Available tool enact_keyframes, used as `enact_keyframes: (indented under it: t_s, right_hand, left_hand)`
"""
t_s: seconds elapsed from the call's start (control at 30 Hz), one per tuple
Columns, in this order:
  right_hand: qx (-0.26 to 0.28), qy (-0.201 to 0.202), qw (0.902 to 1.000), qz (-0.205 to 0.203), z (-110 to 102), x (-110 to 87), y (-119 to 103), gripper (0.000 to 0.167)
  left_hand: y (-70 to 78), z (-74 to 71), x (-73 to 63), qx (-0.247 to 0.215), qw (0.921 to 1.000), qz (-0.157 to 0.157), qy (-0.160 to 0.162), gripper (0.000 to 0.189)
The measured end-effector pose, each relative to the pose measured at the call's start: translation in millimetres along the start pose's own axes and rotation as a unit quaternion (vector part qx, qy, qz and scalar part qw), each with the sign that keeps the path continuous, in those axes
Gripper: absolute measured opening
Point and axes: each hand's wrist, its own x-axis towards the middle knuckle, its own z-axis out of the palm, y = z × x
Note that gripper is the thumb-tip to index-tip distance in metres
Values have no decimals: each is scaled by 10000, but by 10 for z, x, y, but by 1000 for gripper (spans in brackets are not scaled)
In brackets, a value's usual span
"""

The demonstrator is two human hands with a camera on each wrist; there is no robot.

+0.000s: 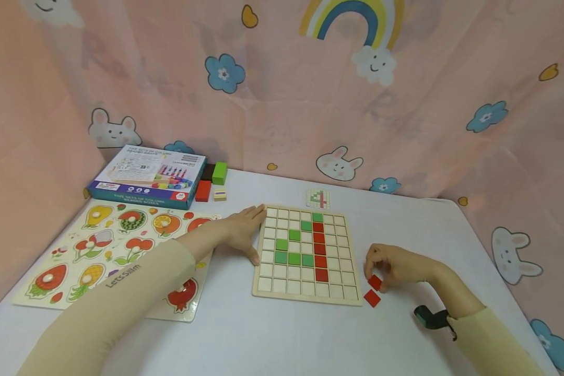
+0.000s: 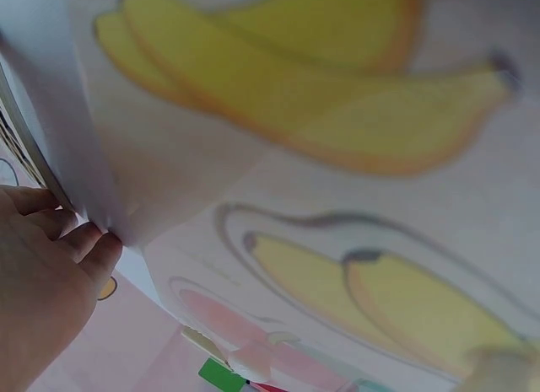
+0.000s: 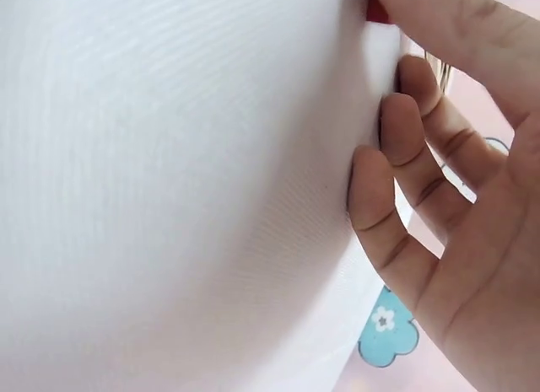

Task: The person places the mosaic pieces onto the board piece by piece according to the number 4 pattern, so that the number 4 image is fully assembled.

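Note:
A wooden grid board [image 1: 263, 286] lies on the white table, with several green tiles [image 1: 294, 258] and a column of red tiles [image 1: 319, 248] in its squares. At the board's left edge rests my left hand [image 1: 244, 230], fingers extended; the left wrist view shows its fingertips [image 2: 105, 249] low beside the board's side. My right hand [image 1: 399, 263], right of the board, pinches a red square tile [image 1: 375, 282] between thumb and fingers. A second red square [image 1: 372, 298] lies just in front of it. In the right wrist view the thumb mostly hides the red tile [image 3: 377, 9].
A small pattern card [image 1: 318, 199] lies behind the grid board. On the left are a fruit puzzle board [image 1: 115, 245], partly under my left forearm, and a boxed toy set [image 1: 148, 175]. Beside the box stand green [image 1: 219, 173], red [image 1: 203, 191] and black blocks. Printed cloth hangs behind.

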Motion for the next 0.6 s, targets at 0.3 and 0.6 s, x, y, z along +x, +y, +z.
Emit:
enact_keyframes:
  t_s: [0.3,0.6]
  right_hand:
    - [17,531,9970,555,-69,55,-18,19]
    - [653,821,9944,145,-75,181,-206,16]
  left_hand:
    - [-6,11,7,27,10000,-11,40,133]
    - [-26,8,10,70,10000,27,54,133]
